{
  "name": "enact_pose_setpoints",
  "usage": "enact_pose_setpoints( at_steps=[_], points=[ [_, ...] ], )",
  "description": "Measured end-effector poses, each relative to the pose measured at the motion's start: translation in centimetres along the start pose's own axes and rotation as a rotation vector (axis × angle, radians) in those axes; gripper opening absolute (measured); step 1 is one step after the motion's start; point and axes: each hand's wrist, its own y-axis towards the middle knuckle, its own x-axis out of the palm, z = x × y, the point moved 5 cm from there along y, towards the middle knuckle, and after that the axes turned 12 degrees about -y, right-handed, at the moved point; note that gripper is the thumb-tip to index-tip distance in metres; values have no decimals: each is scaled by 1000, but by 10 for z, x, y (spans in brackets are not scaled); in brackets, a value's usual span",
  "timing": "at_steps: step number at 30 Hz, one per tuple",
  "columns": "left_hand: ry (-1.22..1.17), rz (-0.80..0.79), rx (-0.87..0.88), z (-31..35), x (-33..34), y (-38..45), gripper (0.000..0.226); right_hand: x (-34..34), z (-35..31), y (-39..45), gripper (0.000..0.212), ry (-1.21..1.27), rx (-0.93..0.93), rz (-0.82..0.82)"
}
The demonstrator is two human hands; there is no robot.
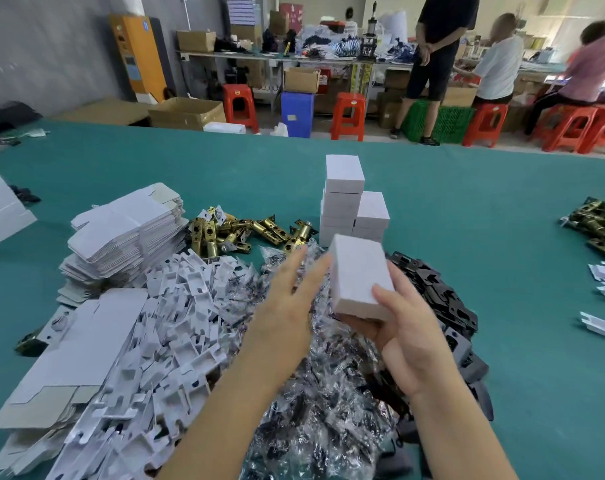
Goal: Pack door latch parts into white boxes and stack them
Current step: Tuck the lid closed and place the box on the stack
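White cardboard fills most of my view: my right hand (403,336) grips a closed white box (359,277) from below, thumb up along its near right edge and fingers curled under it, holding it tilted above the heap of parts. My left hand (287,299) is spread with straight fingers just beside the box's left edge; I cannot tell whether the fingertips touch it.

Beyond the box, on the teal table (467,188), stands the stack of packed boxes (344,199), one tall column with a shorter column touching its right side. Left of the stack lie brass door latches (238,230) in a loose cluster. Further left sits a pile of flat unfolded box blanks (127,230), with another flat blank (79,348) lying near me. Between them and my arms is a heap of white card inserts (176,323). Under my forearms are clear plastic bags of small parts (314,403), and to the right of those a mound of black plates (443,299). More latches (598,223) lie at the far right edge.
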Motion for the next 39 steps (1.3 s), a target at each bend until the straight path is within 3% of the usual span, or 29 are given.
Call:
enact_pose_setpoints(
  at_steps=[2,4,8,12,15,19,25,34,39],
  points=[
    [-97,63,-188,-16,6,7,90,-20,-13,13,29,-5,-5,195],
    [-183,111,-257,-29,13,8,74,-39,-25,32,24,-42,-5,320],
    [-205,58,-349,-50,33,-6,59,-62,-44,86,21,-154,-53,398],
    [-292,83,-405,-62,36,-3,52,-72,-57,152,37,-219,-22,471],
    [-282,96,-417,-64,36,1,48,-71,-63,196,36,-251,-14,482],
    [-215,60,-410,-64,41,2,45,-64,-62,234,17,-374,13,484],
    [-193,63,-417,-66,43,3,45,-61,-38,255,32,-564,39,514],
    [-182,43,-392,-65,42,3,39,-48,-36,271,15,-672,25,405],
    [-182,39,-384,-66,43,3,39,-53,-40,271,26,-676,13,427]
  ],
)
